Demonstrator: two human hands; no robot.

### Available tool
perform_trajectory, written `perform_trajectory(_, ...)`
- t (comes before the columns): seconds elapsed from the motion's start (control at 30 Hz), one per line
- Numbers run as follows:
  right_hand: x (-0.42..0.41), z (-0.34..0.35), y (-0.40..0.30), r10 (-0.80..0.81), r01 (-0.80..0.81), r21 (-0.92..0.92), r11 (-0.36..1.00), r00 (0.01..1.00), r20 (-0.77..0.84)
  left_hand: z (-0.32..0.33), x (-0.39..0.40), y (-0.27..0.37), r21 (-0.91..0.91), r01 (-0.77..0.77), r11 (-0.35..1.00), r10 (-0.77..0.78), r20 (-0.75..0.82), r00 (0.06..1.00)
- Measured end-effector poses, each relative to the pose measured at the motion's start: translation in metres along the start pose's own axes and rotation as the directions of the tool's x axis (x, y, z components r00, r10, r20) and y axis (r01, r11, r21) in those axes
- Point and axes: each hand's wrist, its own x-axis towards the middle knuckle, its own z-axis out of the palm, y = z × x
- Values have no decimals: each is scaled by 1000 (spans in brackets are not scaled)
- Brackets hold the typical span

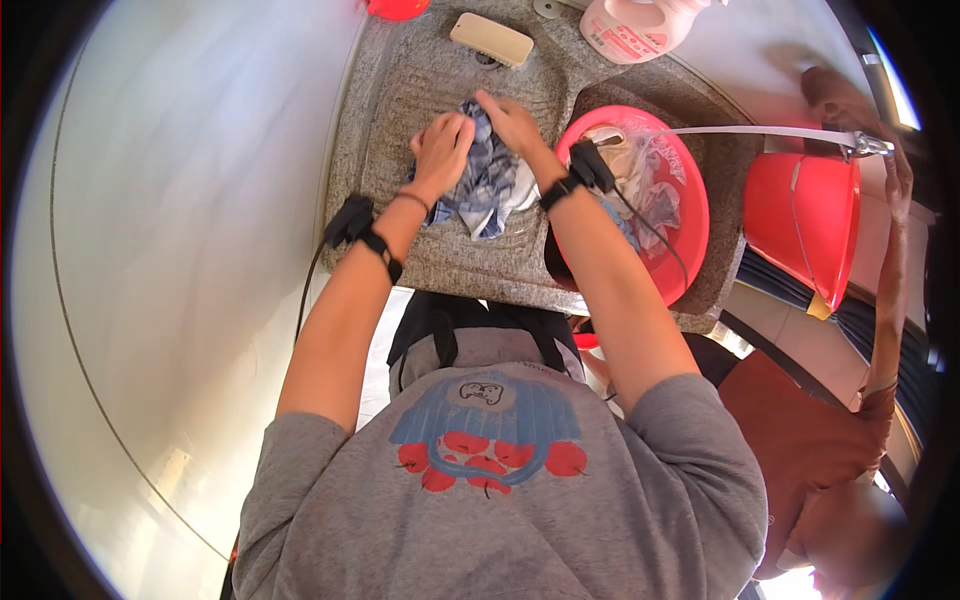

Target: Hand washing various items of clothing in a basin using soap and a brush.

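A wet blue-and-white cloth (487, 169) lies bunched on the grey stone washboard (442, 262) of a laundry sink. On its left side, my left hand (444, 150) grips a fold with curled fingers. My right hand (511, 124) holds the cloth's upper end, thumb and fingers around it. Both wrists wear black straps with small devices and cables. Just right of my right forearm stands a pink-red basin (694, 202) with soaking clothes (652, 191) and suds; my forearm hides part of its near side.
A cream scrubbing brush (491, 39) rests beyond the cloth by the drain. A detergent bottle (634, 30) stands at the back. Water streams from a tap (870, 144) into the basin. At right, a person (810, 450) reaches past a red bucket (799, 217). A wall (187, 187) borders the left.
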Motion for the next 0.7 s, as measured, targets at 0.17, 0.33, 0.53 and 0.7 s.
perform_trajectory(0.17,-133,-16,-14,-663,611,-261,747,712,-231,-9,-76,42,-120,-45,992,27,-148,989)
perform_trajectory(0.33,-120,21,1,-597,523,-293,800,740,-309,27,-73,28,-5,183,983,-179,-240,954)
perform_trajectory(0.53,-76,19,12,-550,531,-144,835,816,-176,23,-40,24,272,262,926,-258,-53,965)
perform_trajectory(0.7,-31,27,26,-470,440,-185,879,865,-175,26,5,14,303,121,945,-152,80,985)
